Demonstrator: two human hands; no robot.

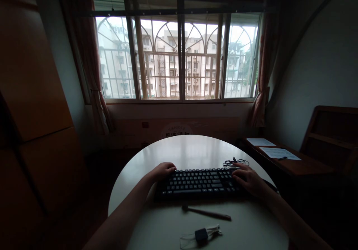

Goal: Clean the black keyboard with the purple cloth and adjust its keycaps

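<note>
A black full-size keyboard [195, 183] lies on the round white table [156, 155] in front of me. My left hand [162, 171] is closed on its left end, with the fingers at the far left corner. My right hand [250, 180] holds the right end, its fingers bent over the number keys and covering part of them. Behind that end, a black cable [235, 162] is coiled on the table. On the near side lies a slim brush [208, 213] with a dark round head. Closer still is a small dark block with wire loops [201, 235], like a keycap puller.
To the right, papers [280, 153] and a dark pen [282, 158] lie on a wooden bench [316, 166]. A tall wooden cabinet [47, 160] stands at the left. Beyond the table is a barred window [181, 59] with tied curtains [258, 100].
</note>
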